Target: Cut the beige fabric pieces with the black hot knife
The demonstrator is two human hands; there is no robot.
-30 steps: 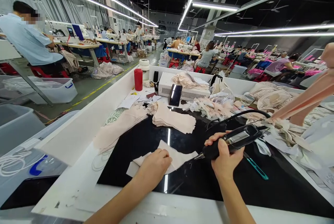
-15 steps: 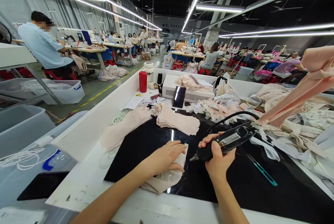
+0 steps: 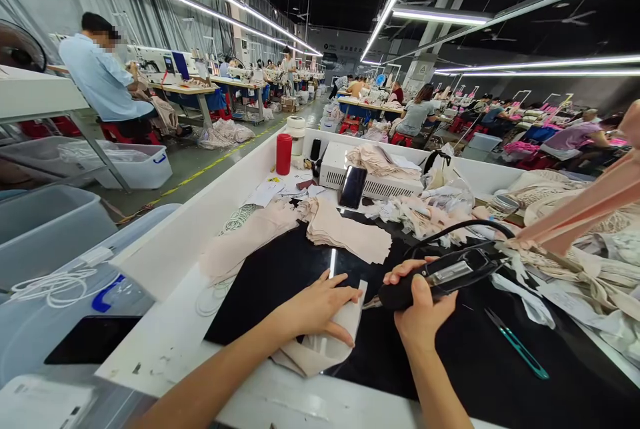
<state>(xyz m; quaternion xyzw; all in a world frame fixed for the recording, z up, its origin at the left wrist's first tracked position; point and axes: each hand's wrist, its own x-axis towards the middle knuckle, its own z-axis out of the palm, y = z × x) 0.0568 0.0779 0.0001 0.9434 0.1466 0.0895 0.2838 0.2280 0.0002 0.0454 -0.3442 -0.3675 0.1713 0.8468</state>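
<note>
My left hand [image 3: 320, 309] lies with fingers spread on a pale beige fabric piece [image 3: 356, 322], pressing it to the black board [image 3: 260, 292]. The near end of that piece curls over at the board's front edge. My right hand [image 3: 423, 305] is wrapped round a black corded hand tool [image 3: 450, 272] with a narrow metal tip. The tip points left and meets or nearly meets the fabric's right edge; contact is hard to make out. Beyond my hands lies a stack of beige fabric pieces [image 3: 345, 232]. Teal-handled thread snips [image 3: 517, 343] rest right of my right hand.
Low white walls [image 3: 195, 215] edge the table. At the back stand a vented white box [image 3: 333, 169], a phone [image 3: 353, 187] and a red cup [image 3: 283, 154]. Fabric heaps [image 3: 595, 249] fill the right side, with peach cloth [image 3: 585, 209] hanging above. Co-workers sit farther off.
My left fingers have spread wider on the fabric. The tool's tip now sits at the fabric's edge, still in my right hand. The whole view has shifted slightly.
</note>
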